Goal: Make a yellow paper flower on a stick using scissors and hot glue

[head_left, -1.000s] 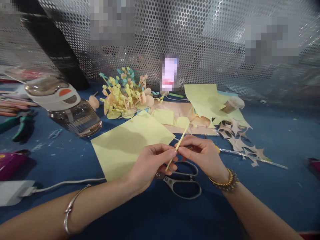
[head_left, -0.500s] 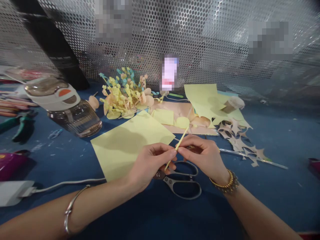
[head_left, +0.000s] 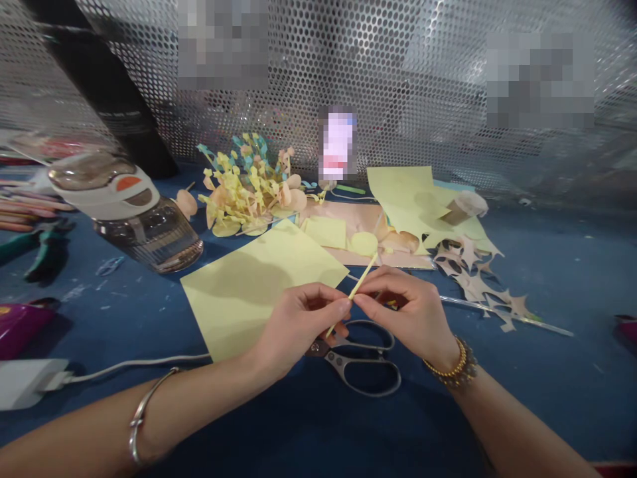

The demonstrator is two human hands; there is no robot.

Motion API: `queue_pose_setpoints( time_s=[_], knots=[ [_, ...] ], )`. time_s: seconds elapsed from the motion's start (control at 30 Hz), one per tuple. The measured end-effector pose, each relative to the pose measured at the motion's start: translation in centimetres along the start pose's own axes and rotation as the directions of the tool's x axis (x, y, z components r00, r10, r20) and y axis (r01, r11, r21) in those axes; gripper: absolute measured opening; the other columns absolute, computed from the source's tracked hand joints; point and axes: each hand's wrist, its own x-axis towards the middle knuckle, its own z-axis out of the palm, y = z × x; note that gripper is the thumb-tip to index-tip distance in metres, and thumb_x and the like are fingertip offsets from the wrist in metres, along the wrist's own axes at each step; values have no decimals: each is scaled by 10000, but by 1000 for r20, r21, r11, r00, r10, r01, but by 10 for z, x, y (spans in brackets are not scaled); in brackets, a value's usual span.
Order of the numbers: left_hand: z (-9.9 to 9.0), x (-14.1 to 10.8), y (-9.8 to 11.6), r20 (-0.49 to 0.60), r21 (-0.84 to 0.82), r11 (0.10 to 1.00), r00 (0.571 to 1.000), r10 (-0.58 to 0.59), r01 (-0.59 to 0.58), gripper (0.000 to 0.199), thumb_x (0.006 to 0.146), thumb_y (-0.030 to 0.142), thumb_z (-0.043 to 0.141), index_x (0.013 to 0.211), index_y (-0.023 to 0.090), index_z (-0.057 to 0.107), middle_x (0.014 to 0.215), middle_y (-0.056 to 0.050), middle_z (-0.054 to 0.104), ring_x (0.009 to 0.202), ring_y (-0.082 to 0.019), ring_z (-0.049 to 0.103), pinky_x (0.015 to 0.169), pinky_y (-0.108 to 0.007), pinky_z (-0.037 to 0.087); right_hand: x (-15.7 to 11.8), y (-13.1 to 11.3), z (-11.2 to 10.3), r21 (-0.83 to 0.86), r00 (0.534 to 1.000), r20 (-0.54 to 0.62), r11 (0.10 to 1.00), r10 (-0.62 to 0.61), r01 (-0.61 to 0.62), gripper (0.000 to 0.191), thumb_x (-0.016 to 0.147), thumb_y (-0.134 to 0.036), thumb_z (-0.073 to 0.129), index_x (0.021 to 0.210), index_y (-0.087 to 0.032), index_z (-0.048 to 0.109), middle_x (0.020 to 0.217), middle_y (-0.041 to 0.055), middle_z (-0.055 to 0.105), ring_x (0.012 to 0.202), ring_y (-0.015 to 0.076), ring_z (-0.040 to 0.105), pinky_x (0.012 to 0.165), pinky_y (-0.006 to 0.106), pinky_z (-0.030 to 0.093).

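Note:
A thin yellow paper strip slants up and to the right between my fingertips. My left hand is closed on its middle with thumb and forefinger. From the other side, my right hand pinches the strip close to the left fingertips. Below the hands lies a pair of scissors, handles toward the right; the blades are hidden under my left hand. A large yellow paper sheet lies flat to the left of the hands, partly under my left forearm.
Behind the sheet stand many small paper flowers. A water bottle is at the left, near green-handled pliers. Paper scraps and a clear rod lie right. A phone leans against the perforated metal screen.
My right hand has shifted very slightly to the right and its fingers have moved a little on the strip. My left hand and the scissors stay in place.

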Motion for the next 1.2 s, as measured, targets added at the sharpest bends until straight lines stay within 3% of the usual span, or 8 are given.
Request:
queue_pose_setpoints(
  time_s=[0.57,1.2],
  knots=[
    [0,-1,1,-6,46,999,1000,-12,12,238,743,398,703,764,166,652,528,29,612,415,-57,503,407,-155,373,0,-3,-2,-107,997,-6,991,-77,76,52,764,-175,677,753,-208,716,769,30,687,651,148,642,537,248,530],
    [1,1,-1,2,-59,994,995,-97,97,249,731,405,706,720,161,661,521,12,615,399,-60,489,402,-168,334,1,3,-2,-123,997,3,990,-72,72,46,768,-190,680,780,-217,715,798,26,680,662,142,633,537,246,526]
  ],
)
